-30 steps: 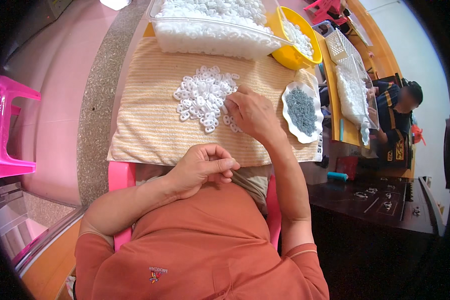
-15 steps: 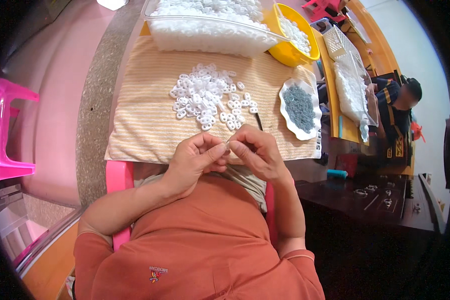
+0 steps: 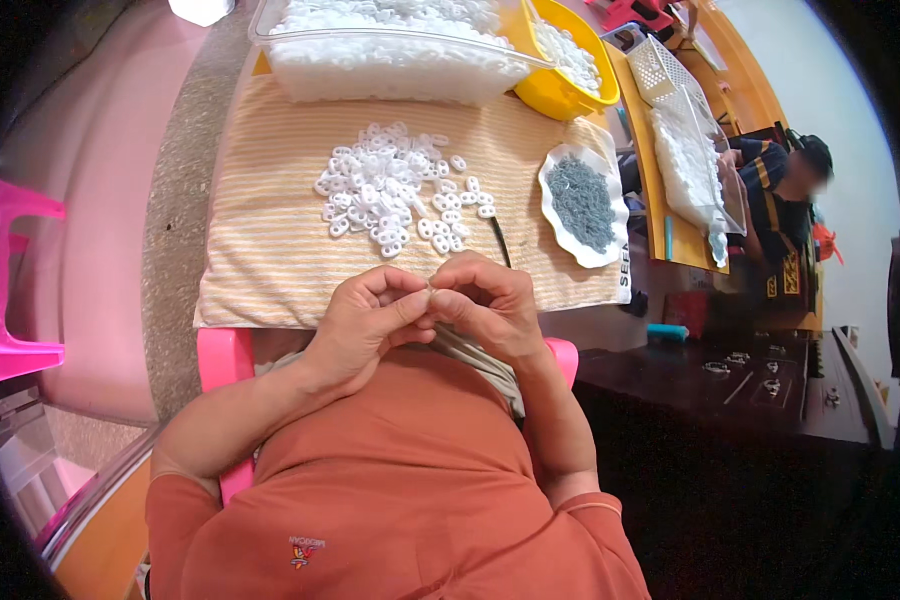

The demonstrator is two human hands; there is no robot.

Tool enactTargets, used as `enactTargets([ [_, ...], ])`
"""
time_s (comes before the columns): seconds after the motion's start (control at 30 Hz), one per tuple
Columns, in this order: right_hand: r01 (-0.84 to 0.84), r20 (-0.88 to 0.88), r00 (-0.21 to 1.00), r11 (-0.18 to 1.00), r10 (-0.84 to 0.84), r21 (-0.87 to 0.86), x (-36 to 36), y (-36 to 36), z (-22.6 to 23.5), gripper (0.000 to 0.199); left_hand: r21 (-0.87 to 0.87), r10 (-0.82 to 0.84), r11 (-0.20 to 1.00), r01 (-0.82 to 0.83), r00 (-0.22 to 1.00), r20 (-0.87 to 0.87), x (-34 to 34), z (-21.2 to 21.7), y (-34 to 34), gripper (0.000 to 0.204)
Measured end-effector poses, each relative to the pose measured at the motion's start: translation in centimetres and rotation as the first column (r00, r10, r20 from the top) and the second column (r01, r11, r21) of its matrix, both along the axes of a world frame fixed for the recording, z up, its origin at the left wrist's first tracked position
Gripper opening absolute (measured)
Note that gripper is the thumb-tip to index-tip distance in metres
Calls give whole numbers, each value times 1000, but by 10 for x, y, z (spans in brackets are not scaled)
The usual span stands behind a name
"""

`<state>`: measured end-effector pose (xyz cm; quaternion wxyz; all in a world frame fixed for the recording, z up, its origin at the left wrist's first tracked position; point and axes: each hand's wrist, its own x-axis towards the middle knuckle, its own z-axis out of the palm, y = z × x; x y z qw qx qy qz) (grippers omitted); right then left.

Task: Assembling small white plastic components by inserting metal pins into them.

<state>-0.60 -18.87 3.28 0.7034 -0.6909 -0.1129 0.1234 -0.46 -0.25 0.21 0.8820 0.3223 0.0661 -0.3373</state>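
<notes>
My left hand (image 3: pixel 368 318) and my right hand (image 3: pixel 488 308) meet at their fingertips, just over the near edge of the striped towel (image 3: pixel 270 285). Thumbs and forefingers of both are pinched together; whatever lies between them is tiny and mostly hidden. Beyond my hands is a loose pile of small white plastic pieces (image 3: pixel 375 185), each with two holes. A thin black stick-like tool (image 3: pixel 500 242) lies on the towel near my right hand. To the right, a white scalloped dish (image 3: pixel 555 215) holds many small grey-blue pieces (image 3: pixel 582 203).
At the towel's far side stands a clear tub (image 3: pixel 390 80) full of white pieces, beside a yellow bowl (image 3: pixel 560 98) with more. Right of these, another table bears a clear bin (image 3: pixel 735 190), where a co-worker (image 3: pixel 770 195) sits. A pink stool (image 3: pixel 15 285) stands at left.
The whole view has shifted a little, moving the table and its things slightly left and up. Both hands remain pinched together at the fingertips.
</notes>
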Motion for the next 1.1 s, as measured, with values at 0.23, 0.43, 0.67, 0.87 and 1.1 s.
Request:
enactTargets([
  [0.23, 6, 8, 1000, 1000, -6, 3, -4, -1, 1, 9, -43, -64, 997, 63, 998, -9, 1, -2, 1, 14],
  [0.43, 373, 468, 881, 711, -70, -596, 9, -39, 15, 16, -35, -64, 997, 63, 998, -17, 0, -2, 0, 22],
  [0.67, 464, 518, 830, 259, 205, -847, 27, -73, 11, 16, -5, -68, 998, 68, 997, -30, 0, -2, 0, 18],
  [0.87, 362, 379, 865, 111, 329, -925, 35, -71, 13, 9, 11, -71, 997, 71, 997, -17, 1, -2, 0, 16],
  [1.1, 316, 304, 871, 33, 386, -948, 36, -67, 16, 12, 16, -71, 997, 71, 997, -20, 2, -2, 0, 14],
])
